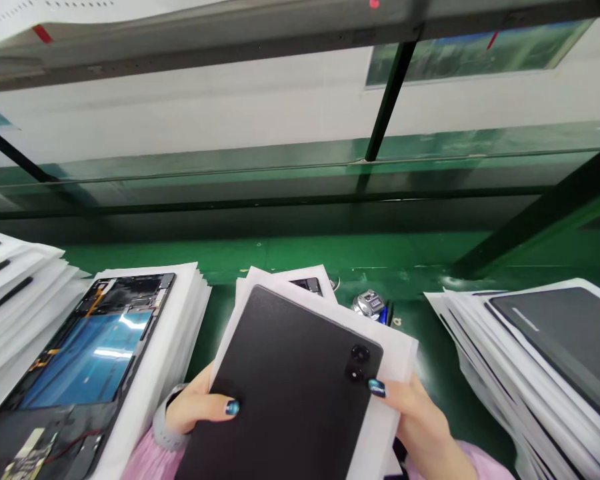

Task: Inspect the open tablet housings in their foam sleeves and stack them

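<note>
Black rectangular tablet panel point(295, 387) and white paper sheet point(399, 353) are gripped by the fingers point(213, 407) of the left hand point(193, 408) and right hand point(420, 417), above the green table point(440, 357), short of its far edge.

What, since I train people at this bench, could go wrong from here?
The right hand grips the panel beside its cameras and might smudge them. The left sleeve is near the open tablet and could snag its exposed parts. The right stack is uneven, so a bump might make it slide.
</note>
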A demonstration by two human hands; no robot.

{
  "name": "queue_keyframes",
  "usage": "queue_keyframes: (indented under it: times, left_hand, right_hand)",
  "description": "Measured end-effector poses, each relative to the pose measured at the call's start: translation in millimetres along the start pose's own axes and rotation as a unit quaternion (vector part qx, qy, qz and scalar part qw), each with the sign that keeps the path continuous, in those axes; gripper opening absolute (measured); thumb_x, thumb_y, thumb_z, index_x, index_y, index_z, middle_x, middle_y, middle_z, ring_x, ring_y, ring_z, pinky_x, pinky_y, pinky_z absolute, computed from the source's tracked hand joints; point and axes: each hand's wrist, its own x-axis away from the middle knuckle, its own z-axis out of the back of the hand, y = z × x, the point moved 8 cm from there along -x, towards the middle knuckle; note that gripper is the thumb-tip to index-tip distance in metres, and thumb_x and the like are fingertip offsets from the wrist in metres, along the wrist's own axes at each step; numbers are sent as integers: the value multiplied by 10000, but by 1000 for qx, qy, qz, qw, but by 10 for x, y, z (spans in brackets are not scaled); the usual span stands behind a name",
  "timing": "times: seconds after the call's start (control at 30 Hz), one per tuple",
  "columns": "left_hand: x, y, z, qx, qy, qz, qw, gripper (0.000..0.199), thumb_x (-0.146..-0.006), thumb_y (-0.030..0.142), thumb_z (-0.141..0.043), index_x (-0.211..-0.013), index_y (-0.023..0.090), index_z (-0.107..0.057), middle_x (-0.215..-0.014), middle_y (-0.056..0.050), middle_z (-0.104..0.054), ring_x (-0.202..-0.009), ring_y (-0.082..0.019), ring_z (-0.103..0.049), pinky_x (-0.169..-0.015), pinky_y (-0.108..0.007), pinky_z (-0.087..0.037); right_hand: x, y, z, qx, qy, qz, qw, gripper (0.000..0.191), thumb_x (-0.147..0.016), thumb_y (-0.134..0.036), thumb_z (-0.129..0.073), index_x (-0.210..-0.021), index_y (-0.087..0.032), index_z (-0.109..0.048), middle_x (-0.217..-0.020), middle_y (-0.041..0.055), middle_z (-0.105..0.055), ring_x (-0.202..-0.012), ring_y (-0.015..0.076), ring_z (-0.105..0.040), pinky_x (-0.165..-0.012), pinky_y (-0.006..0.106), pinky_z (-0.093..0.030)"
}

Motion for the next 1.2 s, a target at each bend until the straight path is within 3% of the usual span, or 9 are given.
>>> queue_keyframes:
  times: [0.2, 0.47, 0.7, 0.77, 0.83, 0.93, 1.03, 1.1, 1.2]
  left_hand:
    - [6, -3, -40, 7, -4, 14, 1000, 474, -572, 314, -863, -1023, 203, -770, -926, -74, -783, -972, -342, -700, -826, -383, -545]
    - [-24, 43, -122, 0, -29, 7, 1000, 521, -630, 264, -833, -1133, 182, -726, -953, -90, -778, -946, -324, -707, -740, -339, -546]
    - [-22, 66, -137, 22, -13, -4, 1000, 477, -616, 233, -840, -1080, 176, -745, -915, -86, -783, -877, -318, -722, -776, -375, -562]
    - [-37, 46, -51, 40, 13, -3, 999, 454, -596, 215, -857, -1037, 179, -756, -866, -75, -786, -811, -301, -729, -742, -359, -566]
    - [-70, 0, 71, 72, 47, 3, 996, 351, -580, 201, -870, -916, 169, -774, -760, -58, -778, -710, -268, -727, -667, -318, -566]
    - [-116, -63, 294, 131, 144, 2, 981, 150, -650, 254, -834, -743, 156, -769, -648, -48, -751, -642, -241, -719, -607, -282, -568]
    - [-118, -36, 417, 187, 239, -32, 952, 197, -753, 329, -737, -844, 159, -783, -746, -64, -777, -819, -283, -744, -717, -315, -604]
    - [-126, 2, 402, 213, 261, -46, 940, 281, -795, 357, -685, -966, 152, -775, -815, -70, -788, -958, -299, -729, -819, -338, -599]
    - [-136, 38, 369, 226, 281, -52, 931, 370, -830, 371, -630, -1106, 147, -735, -873, -77, -794, -1061, -292, -700, -930, -352, -560]
  right_hand:
    - [-110, 48, 55, 12, -36, 6, 999, 482, -608, -454, -787, -1015, -200, -747, -846, 89, -775, -807, 372, -723, -707, 447, -568]
    - [-161, -21, -47, 1, 55, -8, 998, 151, -595, -294, -796, -690, -200, -726, -735, 41, -757, -833, 319, -717, -777, 392, -550]
    - [-318, 45, -35, -22, 39, -26, 999, 415, -737, -587, -721, -877, -197, -743, -855, 70, -757, -916, 329, -695, -780, 398, -551]
    - [-332, -46, 23, 8, 61, 37, 997, 444, -799, -624, -649, -944, -210, -718, -875, 70, -737, -932, 311, -679, -737, 378, -549]
    - [-267, -266, 97, 91, 115, 174, 974, 329, -852, -544, -630, -972, -240, -670, -855, 38, -698, -860, 254, -665, -656, 318, -527]
    - [-8, -592, 22, 253, 159, 390, 871, 124, -864, -284, -647, -980, -271, -604, -782, -20, -614, -647, 162, -584, -555, 247, -453]
    - [35, -556, -300, 392, 25, 415, 821, 58, -878, -194, -577, -858, -239, -609, -643, -43, -538, -485, 120, -453, -468, 238, -353]
    - [-56, -356, -460, 448, -85, 318, 831, 205, -885, -236, -570, -683, -217, -542, -538, -63, -424, -447, 106, -364, -441, 247, -270]
    - [-165, -122, -492, 436, -138, 167, 873, 430, -874, -354, -596, -544, -211, -360, -520, -72, -260, -483, 101, -280, -462, 256, -216]
